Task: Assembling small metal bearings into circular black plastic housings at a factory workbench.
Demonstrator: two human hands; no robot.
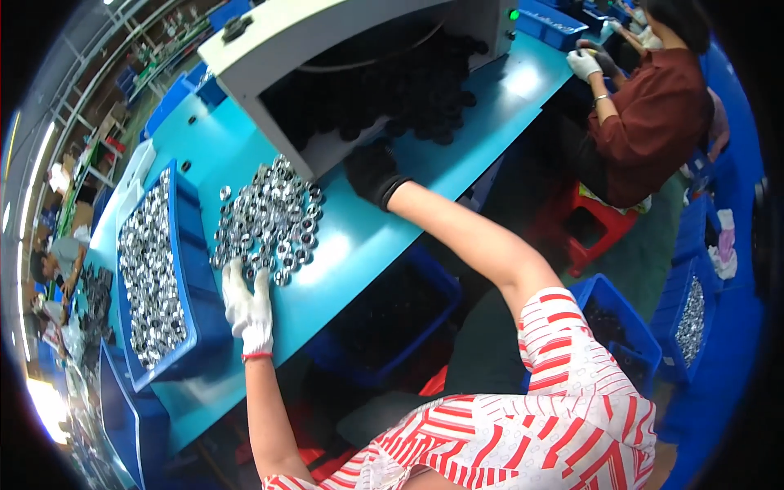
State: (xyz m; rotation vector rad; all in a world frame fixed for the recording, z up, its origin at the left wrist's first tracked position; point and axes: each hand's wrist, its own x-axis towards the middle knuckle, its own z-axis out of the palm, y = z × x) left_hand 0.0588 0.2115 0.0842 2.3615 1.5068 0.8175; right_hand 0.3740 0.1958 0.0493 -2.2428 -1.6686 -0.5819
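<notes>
My left hand [247,307], in a white knit glove with a red cuff, rests at the near edge of a loose pile of shiny metal rings [269,214]. Its fingers are stretched and apart, and no ring shows between them. At the front edge of the teal tabletop, my right hand [376,173] wears a black glove. It is by the opening of a light grey, box-shaped machine [282,135]. Its fingers blend into the dark behind them, so their pose is hidden. Many small black ring-shaped parts [425,102] lie heaped inside that opening and spill onto the table.
A long blue bin [189,269] full of metal rings stands left of the pile. Below the table are another blue bin [392,327] and a red stool [584,224]. A co-worker in a brown shirt [657,122] sits at the right, wearing gloves.
</notes>
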